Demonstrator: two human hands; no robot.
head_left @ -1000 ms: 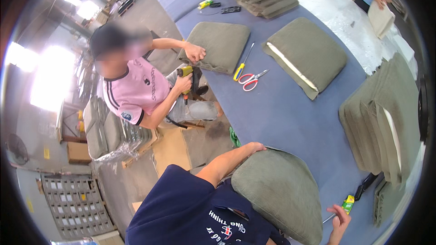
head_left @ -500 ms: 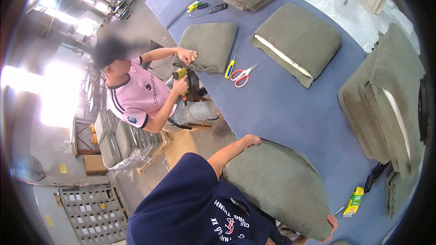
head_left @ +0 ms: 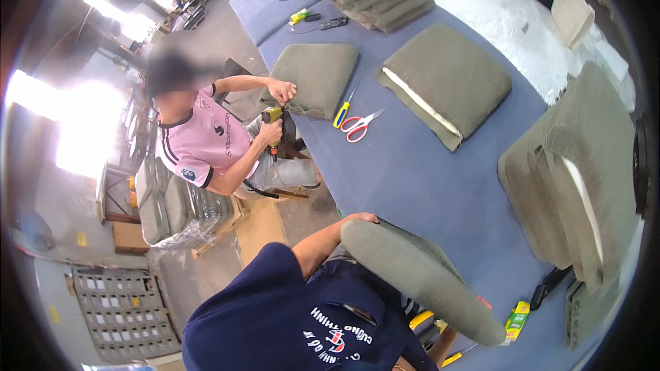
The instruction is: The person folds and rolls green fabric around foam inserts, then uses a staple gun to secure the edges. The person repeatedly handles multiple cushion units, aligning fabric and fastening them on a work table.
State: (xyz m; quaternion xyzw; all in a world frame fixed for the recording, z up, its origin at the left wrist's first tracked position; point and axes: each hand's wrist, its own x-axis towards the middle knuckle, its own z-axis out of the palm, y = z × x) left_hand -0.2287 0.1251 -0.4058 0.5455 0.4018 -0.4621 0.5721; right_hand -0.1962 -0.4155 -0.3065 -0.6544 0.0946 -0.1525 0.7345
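Observation:
A grey-green fabric cushion (head_left: 426, 282) is tilted up on its edge in front of my navy shirt. My left hand (head_left: 364, 218) grips its upper left corner, fingers bent over the edge. The right forearm (head_left: 442, 345) runs up behind the cushion's lower right end, which hides my right hand and its fingers. Just beyond that end, a green and yellow box (head_left: 517, 319) lies on the blue-covered table (head_left: 426, 192). A screwdriver with a yellow handle (head_left: 452, 358) shows beside my right forearm.
Opposite, a person in a pink shirt (head_left: 206, 137) holds a yellow-green power tool (head_left: 272, 115) at another cushion (head_left: 316, 75). Scissors (head_left: 357, 127) and a blue-yellow screwdriver (head_left: 342, 113) lie nearby. A cushion with white filling showing (head_left: 450, 79) and stacked cushions (head_left: 577, 172) stand right.
The cushion has tipped from lying broad side up to standing more on edge. My right hand, seen before on its right end, is now hidden behind it.

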